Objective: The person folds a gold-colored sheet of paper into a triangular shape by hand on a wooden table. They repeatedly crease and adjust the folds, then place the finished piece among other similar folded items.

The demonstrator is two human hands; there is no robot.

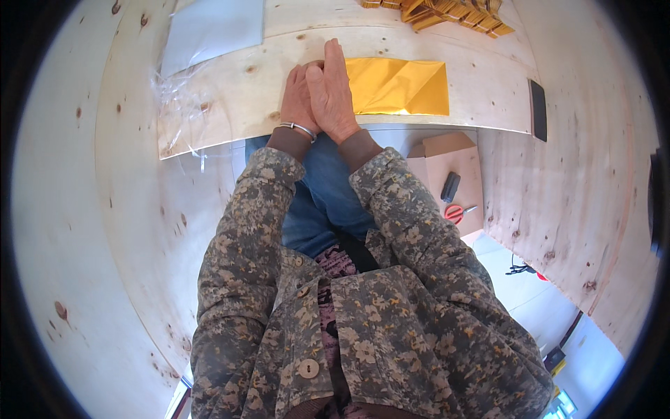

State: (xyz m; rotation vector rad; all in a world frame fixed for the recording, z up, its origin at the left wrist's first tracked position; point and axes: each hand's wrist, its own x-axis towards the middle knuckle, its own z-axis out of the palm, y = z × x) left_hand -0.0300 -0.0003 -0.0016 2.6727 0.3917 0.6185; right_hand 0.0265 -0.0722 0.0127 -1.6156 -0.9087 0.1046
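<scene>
We see a creased gold foil sheet [403, 87] lying on a wooden bench [244, 105]. At the sheet's left end, the right hand [333, 92], stretched flat and gripping nothing, overlaps the left hand [296, 101], whose fingers are partly hidden; we cannot tell how far they bend or whether they hold anything. Beyond the sheet are bundled yellow-brown strips [453, 12]; to its right, a black bar [538, 110].
</scene>
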